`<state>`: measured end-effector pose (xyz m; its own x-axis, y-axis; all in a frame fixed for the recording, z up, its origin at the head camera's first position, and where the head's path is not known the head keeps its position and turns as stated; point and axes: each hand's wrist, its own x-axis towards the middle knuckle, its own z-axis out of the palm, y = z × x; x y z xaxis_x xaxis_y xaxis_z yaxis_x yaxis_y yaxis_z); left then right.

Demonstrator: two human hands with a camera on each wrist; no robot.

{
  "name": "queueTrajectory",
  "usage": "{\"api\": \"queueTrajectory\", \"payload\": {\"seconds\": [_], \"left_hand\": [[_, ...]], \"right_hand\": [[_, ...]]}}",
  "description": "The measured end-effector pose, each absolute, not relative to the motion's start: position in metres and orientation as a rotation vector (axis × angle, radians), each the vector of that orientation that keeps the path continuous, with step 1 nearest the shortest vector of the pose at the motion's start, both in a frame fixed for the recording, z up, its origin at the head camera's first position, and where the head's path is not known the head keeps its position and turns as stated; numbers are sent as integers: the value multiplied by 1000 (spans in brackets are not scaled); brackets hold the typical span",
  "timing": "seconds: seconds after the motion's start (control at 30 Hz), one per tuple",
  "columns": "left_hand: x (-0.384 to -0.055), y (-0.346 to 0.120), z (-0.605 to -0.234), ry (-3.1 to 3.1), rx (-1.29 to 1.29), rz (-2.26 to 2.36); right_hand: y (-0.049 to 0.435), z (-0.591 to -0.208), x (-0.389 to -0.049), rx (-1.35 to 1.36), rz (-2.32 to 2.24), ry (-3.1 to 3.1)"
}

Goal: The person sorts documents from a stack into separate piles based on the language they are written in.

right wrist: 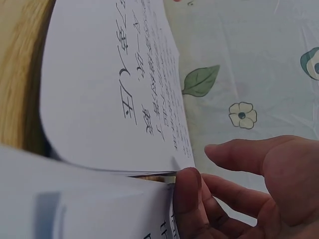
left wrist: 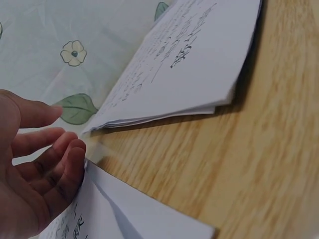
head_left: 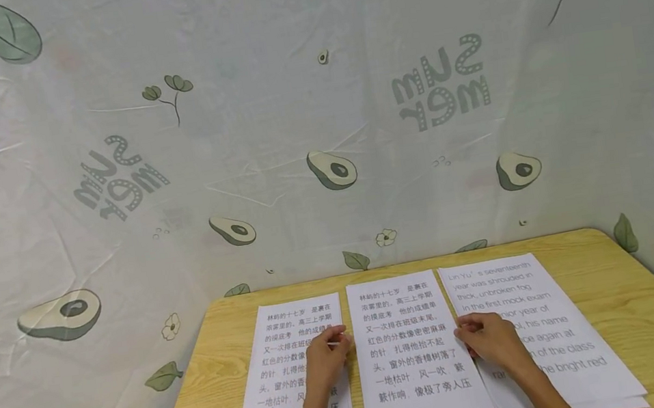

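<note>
Three stacks of printed paper lie side by side: a left stack (head_left: 290,374) and a middle stack (head_left: 408,352) with Chinese text, and a right stack (head_left: 558,339) with English text. My left hand (head_left: 327,355) is over the right edge of the left stack, fingers loosely bent and thumb apart. The left wrist view shows nothing between that thumb (left wrist: 40,113) and the fingers. At the gap between the middle and right stacks is my right hand (head_left: 494,340). Its fingertips (right wrist: 188,191) are by the middle stack's edge (right wrist: 114,172), the thumb held away from them.
The stacks lie on a wooden table (head_left: 644,307) with a rounded far corner. Behind and beside it hangs a pale curtain (head_left: 267,122) printed with avocados, leaves and flowers. Narrow strips of wood show between the stacks.
</note>
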<state>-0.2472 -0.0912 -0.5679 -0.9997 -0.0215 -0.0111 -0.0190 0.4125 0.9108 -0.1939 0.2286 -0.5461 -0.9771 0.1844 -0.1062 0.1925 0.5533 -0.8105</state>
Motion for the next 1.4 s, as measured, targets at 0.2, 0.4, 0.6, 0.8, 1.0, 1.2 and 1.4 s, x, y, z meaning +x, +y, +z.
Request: {"api": "queueTrajectory", "payload": {"seconds": [0.2,0.4,0.6,0.8,1.0,1.2,1.4], "left_hand": [[-247,-89,-571,-2648,11,-1648],[-246,-85,-570,-2702,32,-1514],[-244,-79,-572,-2749,20,-1393],[-241,-75,-571,-2779,-17,-1353],[-240,-74,-568,-2786,-18,-1346],[-240,-71,-564,-2782,-11,-1345],[-239,-72,-563,-2752,-40,-1387]], "right_hand": [[229,-549,-194,320,-1443,2751],[228,-549,-195,306,-1410,2765],[226,-547,-196,275,-1351,2774],[225,-546,-197,265,-1340,2788],[225,-545,-197,247,-1311,2820],[224,-542,-196,232,-1307,2853],[222,-537,-194,220,-1362,2848]]}}
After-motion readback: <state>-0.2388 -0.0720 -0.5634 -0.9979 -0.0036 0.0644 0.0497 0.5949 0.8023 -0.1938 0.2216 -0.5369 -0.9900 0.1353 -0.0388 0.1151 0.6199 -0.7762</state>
